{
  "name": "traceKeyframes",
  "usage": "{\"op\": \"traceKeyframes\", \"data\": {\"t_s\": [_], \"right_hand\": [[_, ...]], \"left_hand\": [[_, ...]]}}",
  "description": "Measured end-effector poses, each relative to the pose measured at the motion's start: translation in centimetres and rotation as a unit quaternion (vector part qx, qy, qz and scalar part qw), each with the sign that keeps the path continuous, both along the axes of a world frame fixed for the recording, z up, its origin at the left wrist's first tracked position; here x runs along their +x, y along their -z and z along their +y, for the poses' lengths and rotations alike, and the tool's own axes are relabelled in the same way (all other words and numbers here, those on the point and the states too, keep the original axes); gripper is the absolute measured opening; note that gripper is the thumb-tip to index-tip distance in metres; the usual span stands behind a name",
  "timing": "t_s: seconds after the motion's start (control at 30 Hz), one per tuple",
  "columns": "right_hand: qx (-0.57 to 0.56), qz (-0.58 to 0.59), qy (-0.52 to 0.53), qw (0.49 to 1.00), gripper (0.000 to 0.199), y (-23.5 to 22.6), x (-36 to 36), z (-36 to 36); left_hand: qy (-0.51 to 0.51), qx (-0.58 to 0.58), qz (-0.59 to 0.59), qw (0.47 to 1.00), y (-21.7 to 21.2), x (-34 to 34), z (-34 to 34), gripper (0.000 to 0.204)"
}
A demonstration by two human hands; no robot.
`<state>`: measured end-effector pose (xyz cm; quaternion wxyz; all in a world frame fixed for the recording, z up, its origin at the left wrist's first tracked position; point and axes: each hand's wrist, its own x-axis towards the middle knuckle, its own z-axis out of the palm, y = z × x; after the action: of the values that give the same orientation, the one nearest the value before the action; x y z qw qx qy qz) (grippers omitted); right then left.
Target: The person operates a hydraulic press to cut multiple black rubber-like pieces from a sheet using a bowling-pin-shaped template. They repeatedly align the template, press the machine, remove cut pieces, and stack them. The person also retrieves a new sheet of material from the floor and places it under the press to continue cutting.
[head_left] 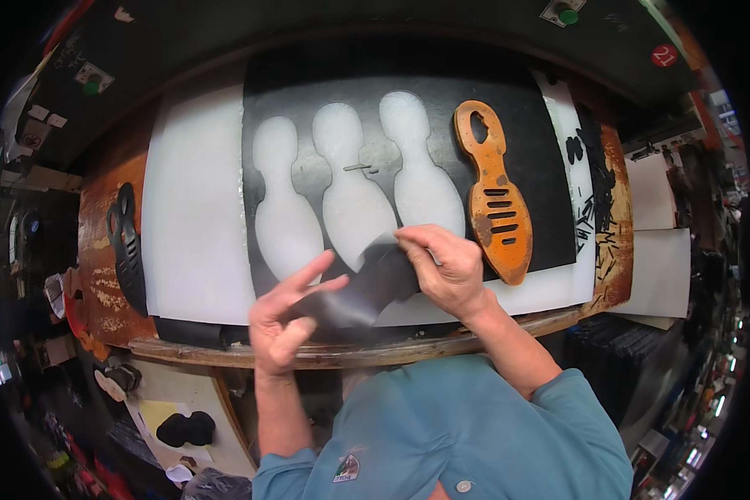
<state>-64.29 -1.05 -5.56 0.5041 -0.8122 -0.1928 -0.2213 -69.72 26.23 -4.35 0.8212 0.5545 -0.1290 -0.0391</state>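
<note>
A piece of black sheet material, blurred by motion, is held over the front edge of the work surface. My right hand pinches its upper corner between thumb and fingers. My left hand is at its other end with fingers spread; whether they touch it is blurred. Behind lies a large black sheet with three sole-shaped cutouts, white showing through them. An orange cutting die of the same narrow-waisted shape, with several slots and one hole, rests on the sheet right of the cutouts.
Under the black sheet is a white board on a worn wooden table. A black slotted piece lies at the left. Thin black scraps are strewn along the right edge. A dark machine beam with green buttons spans the back.
</note>
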Motion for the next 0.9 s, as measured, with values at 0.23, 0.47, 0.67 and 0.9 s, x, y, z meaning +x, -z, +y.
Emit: {"op": "traceKeyframes", "data": {"t_s": [0.23, 0.47, 0.67, 0.9], "right_hand": [[0.052, 0.125, -0.002, 0.991, 0.018, -1.3, 0.5, -3.2], [0.092, 0.077, -0.104, 0.987, 0.045, -2.4, 1.8, 1.9], [0.125, 0.212, -0.204, 0.948, 0.045, -2.1, 2.0, 3.6], [0.344, 0.353, -0.257, 0.831, 0.032, -1.5, 1.8, 3.7]], "left_hand": [[-0.184, 0.058, 0.003, 0.981, -1.4, 1.9, 5.9, 0.016], [-0.049, -0.003, 0.026, 0.998, 1.2, 2.4, 3.1, 0.01], [0.058, -0.046, 0.006, 0.997, 1.9, 2.6, 0.1, 0.007], [0.06, -0.09, 0.004, 0.994, 1.0, 2.7, -1.2, 0.005]]}}
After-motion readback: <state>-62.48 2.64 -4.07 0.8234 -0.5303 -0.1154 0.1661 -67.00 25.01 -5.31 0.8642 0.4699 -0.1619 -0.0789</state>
